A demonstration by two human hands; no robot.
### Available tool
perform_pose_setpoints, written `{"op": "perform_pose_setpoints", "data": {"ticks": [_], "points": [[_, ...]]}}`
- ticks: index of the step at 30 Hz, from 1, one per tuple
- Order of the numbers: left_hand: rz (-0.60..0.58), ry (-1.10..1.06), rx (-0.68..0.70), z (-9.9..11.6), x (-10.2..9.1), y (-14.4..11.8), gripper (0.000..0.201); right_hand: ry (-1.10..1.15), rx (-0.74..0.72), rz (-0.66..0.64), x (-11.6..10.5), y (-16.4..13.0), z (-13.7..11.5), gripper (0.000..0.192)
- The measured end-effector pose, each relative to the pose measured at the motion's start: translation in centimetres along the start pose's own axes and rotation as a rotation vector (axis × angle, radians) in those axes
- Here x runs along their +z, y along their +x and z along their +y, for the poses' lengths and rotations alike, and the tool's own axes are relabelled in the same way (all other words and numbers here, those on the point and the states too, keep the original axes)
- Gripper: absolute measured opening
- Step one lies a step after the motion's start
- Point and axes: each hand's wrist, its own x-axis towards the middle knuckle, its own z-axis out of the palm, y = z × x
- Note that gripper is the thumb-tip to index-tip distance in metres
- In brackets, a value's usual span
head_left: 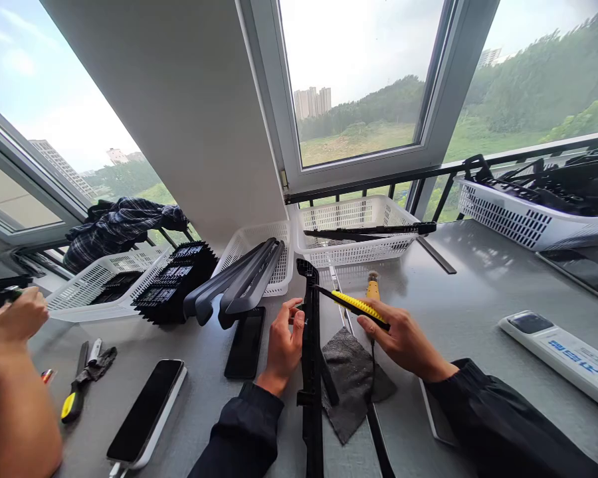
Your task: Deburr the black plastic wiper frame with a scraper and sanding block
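Note:
My right hand (401, 335) is wrapped round a yellow and black utility knife (356, 304). The knife's thin tip meets, or nearly meets, the upper part of a long black plastic trim strip (311, 358). That strip stands lengthwise in front of me, its lower end running out of view. My left hand (285, 337) grips the strip's left edge between thumb and fingers. Under the knife lies a dark grey cloth (351, 382), with a short black strip on its left part. A yellow-handled tool (373, 287) is just beyond my right hand.
Grey curved trim pieces (252, 279) lean out of a white basket (279, 259). Another basket (323, 255) holds black strips. Phones (147, 411) lie to the left. A co-worker's hand (14, 318) is at far left. A white power strip (568, 358) lies right.

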Motion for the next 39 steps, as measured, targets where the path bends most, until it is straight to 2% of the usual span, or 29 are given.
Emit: {"op": "perform_pose_setpoints", "data": {"ticks": [6,14,33,39], "points": [[0.034,-0.039,-0.033,-0.12,0.18,-0.04,0.033,0.043,-0.037,-0.06,0.57,-0.45,-0.25,0.037],[0.034,-0.051,-0.033,-0.02,0.18,-0.06,0.034,0.034,-0.013,-0.109,0.67,-0.56,-0.3,0.037],[0.029,-0.083,-0.047,0.21,0.17,-0.1,0.033,0.011,-0.02,-0.059,0.93,-0.44,-0.46,0.036],[0.011,-0.239,-0.103,-0.04,0.31,-0.09,0.039,0.047,-0.034,-0.094,0.77,-0.55,-0.71,0.038]]}}
